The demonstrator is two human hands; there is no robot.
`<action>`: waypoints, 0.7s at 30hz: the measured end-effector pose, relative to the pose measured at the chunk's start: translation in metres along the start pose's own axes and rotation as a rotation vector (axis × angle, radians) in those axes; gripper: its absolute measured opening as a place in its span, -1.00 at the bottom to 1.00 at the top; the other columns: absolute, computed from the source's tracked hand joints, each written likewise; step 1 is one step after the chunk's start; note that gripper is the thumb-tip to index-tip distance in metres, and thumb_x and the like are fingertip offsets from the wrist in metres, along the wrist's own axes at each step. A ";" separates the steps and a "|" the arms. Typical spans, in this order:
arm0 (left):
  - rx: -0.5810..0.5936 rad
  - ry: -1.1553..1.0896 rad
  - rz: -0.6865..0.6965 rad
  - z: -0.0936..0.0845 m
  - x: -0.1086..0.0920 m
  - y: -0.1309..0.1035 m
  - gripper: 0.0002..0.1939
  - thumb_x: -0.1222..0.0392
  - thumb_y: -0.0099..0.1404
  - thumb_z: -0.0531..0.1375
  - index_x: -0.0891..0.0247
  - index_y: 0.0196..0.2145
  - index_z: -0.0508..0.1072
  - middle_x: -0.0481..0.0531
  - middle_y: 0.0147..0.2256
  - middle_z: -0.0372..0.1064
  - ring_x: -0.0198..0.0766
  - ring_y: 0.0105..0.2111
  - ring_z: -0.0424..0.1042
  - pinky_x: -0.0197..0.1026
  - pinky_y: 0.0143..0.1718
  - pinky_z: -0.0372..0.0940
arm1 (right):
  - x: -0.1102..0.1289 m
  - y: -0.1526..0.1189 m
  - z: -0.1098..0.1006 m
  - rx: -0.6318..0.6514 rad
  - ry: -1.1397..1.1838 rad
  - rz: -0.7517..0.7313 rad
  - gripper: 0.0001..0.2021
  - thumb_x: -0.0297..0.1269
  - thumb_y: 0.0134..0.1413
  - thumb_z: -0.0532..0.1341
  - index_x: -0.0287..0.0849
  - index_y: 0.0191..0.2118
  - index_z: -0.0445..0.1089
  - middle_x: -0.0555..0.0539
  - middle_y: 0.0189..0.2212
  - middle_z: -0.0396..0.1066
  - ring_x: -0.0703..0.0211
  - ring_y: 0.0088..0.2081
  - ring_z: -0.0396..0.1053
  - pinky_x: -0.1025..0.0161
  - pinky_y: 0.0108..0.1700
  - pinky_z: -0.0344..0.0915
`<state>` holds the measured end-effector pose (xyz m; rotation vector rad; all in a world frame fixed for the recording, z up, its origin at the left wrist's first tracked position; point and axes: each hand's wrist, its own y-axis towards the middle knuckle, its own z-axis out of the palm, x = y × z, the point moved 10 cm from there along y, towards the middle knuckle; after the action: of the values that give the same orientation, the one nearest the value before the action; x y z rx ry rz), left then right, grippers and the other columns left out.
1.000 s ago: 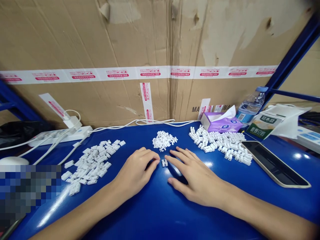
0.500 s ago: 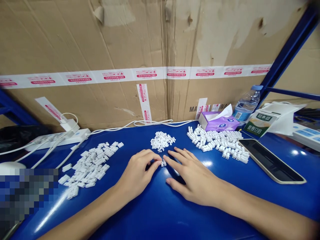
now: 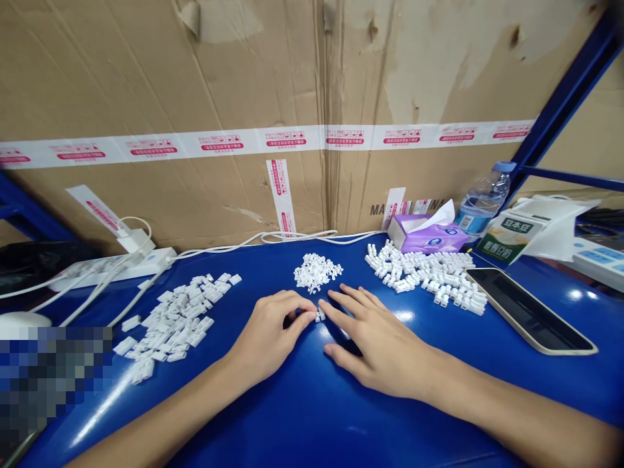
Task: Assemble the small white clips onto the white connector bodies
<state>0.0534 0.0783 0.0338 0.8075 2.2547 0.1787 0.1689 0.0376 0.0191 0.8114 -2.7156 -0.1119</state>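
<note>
My left hand (image 3: 275,331) pinches a small white plastic piece (image 3: 319,315) between thumb and index finger, low over the blue table. Its exact shape is partly hidden by the fingertips. Just right of it, my right hand (image 3: 377,344) lies with its fingers spread, the index fingertip touching or very near the piece. Beyond the fingertips is a heap of tiny white plastic parts (image 3: 316,272). On the left lies a pile of flat white rectangular pieces (image 3: 175,318). Many white block-like pieces (image 3: 429,273) are spread at the back right.
A phone (image 3: 531,312) lies on the blue table (image 3: 292,422) at right. Behind stand a purple tissue pack (image 3: 429,235), a water bottle (image 3: 482,198) and a green-white carton (image 3: 509,235). A power strip (image 3: 112,266) with white cables sits at back left. Cardboard (image 3: 234,78) walls the rear.
Both hands stay almost in place, the left still pinching the small white piece. The view has shifted very slightly; the piles look the same.
</note>
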 end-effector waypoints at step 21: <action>-0.012 0.025 0.043 0.000 -0.002 0.001 -0.86 0.25 0.41 0.21 0.17 -0.27 0.59 -0.04 -0.34 0.54 -0.23 -0.37 0.46 -0.18 -0.28 0.28 | 0.000 0.000 -0.001 -0.004 -0.024 -0.007 -0.37 0.01 0.34 0.10 -0.22 0.40 0.17 -0.31 0.37 0.16 -0.38 0.38 0.05 -0.35 0.36 0.02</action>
<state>0.0545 0.0777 0.0352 0.8523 2.2589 0.2233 0.1689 0.0375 0.0198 0.8242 -2.7337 -0.1295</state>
